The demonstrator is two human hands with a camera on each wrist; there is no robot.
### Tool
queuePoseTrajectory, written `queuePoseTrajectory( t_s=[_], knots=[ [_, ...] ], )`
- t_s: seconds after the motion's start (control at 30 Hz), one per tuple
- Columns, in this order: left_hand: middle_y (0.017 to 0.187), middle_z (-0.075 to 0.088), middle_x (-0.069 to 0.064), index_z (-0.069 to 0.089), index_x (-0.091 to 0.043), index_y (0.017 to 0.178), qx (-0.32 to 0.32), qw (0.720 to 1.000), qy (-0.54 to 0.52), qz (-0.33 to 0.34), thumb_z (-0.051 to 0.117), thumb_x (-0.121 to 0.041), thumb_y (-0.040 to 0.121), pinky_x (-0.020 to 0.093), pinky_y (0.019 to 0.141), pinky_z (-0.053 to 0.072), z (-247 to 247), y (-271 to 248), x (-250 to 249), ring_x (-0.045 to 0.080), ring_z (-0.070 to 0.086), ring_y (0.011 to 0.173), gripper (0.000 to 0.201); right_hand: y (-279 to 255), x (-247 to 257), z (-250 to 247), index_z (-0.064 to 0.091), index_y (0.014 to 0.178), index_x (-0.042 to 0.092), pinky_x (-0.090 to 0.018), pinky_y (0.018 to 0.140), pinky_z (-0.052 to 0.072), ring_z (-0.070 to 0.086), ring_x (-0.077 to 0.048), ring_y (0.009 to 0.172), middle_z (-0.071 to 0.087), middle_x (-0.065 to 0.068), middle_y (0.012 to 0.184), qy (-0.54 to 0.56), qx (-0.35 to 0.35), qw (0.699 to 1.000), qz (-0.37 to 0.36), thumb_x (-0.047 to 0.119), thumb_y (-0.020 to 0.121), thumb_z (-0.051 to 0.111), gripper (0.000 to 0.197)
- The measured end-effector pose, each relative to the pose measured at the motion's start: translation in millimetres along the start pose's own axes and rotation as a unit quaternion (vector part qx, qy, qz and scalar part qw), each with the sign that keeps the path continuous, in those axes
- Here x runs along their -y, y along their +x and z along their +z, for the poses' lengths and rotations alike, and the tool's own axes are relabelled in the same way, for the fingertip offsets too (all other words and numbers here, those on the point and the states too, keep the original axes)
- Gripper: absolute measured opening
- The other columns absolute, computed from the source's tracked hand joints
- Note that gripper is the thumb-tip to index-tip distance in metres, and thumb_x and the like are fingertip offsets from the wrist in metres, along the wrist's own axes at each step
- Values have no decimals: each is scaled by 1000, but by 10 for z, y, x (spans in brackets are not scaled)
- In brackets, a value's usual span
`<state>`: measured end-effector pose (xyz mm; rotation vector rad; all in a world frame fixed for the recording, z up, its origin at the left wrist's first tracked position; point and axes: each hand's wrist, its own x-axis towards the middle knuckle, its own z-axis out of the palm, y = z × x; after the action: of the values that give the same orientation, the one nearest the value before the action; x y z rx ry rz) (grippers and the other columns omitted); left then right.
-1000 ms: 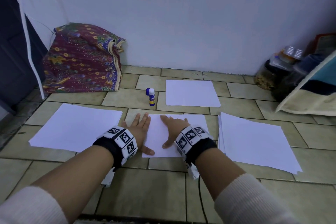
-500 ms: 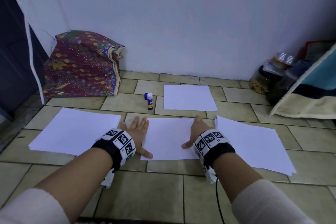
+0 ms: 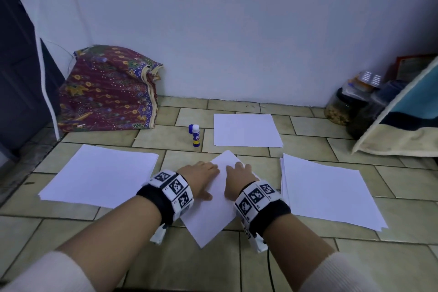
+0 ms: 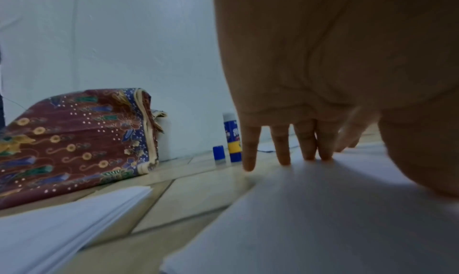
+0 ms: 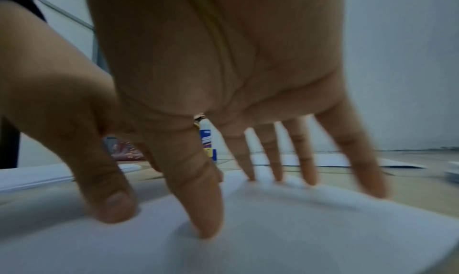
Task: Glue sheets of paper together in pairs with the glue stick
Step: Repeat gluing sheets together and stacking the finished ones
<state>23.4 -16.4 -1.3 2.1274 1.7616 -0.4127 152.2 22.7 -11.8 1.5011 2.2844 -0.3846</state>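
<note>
A white sheet of paper (image 3: 211, 211) lies turned at an angle on the tiled floor in front of me. My left hand (image 3: 201, 179) rests flat on its left part, with its straight fingers (image 4: 308, 146) touching the paper (image 4: 323, 209). My right hand (image 3: 237, 178) presses on the sheet's right part with spread fingertips (image 5: 206, 215) on the paper (image 5: 273, 239). The glue stick (image 3: 196, 136) stands uncapped beyond the sheet, its blue cap (image 4: 219, 154) beside the glue stick (image 4: 232, 138). Behind my right fingers, part of the glue stick (image 5: 207, 140) shows.
A stack of white paper (image 3: 99, 175) lies to the left, another stack (image 3: 329, 187) to the right, and a single sheet (image 3: 246, 130) lies near the wall. A patterned cloth bundle (image 3: 106, 92) sits at the back left. Jars (image 3: 341, 106) and a cushion (image 3: 400, 130) stand at the right.
Both hands have come closer together on the middle sheet, and the sheet has turned from square-on to an angle.
</note>
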Motion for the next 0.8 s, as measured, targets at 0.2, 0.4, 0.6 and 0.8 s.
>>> queuePoseTrajectory(
  t_s=[0.2, 0.4, 0.6, 0.8],
  knots=[
    [126, 50, 5, 51, -14, 126, -29, 997, 19, -68, 65, -36, 86, 35, 93, 45, -60, -53, 8, 23, 49, 117, 48, 108, 334, 126, 23, 145, 14, -59, 104, 29, 15, -35, 137, 22, -9, 149, 6, 48, 999, -10, 57, 85, 52, 79],
    [162, -2, 1, 1, -9, 153, 6, 984, -72, -160, 68, -55, 80, 46, 116, 23, 137, -36, 295, 22, -1, 148, 109, 95, 383, 21, -5, 151, 8, -59, 109, 27, -5, -42, 143, -10, -8, 159, 3, 80, 995, -53, 46, 78, 72, 113],
    [161, -10, -3, -9, -12, 152, 35, 984, -38, -173, 63, -56, 83, 50, 116, 21, 151, -5, 340, 22, -12, 148, 109, 160, 602, -102, -7, 151, 14, -71, 104, 19, -3, -36, 145, -11, -1, 159, 17, 79, 996, -22, 28, 92, 60, 91],
    [161, 4, -4, -1, -17, 153, 29, 985, 24, -166, 59, -73, 74, 51, 113, 25, 162, 38, 374, 22, -7, 148, 114, 328, 492, -176, -11, 151, 17, -66, 111, 8, -8, -17, 147, -12, 2, 159, -5, 100, 983, -155, 31, 66, 85, 129]
  ],
)
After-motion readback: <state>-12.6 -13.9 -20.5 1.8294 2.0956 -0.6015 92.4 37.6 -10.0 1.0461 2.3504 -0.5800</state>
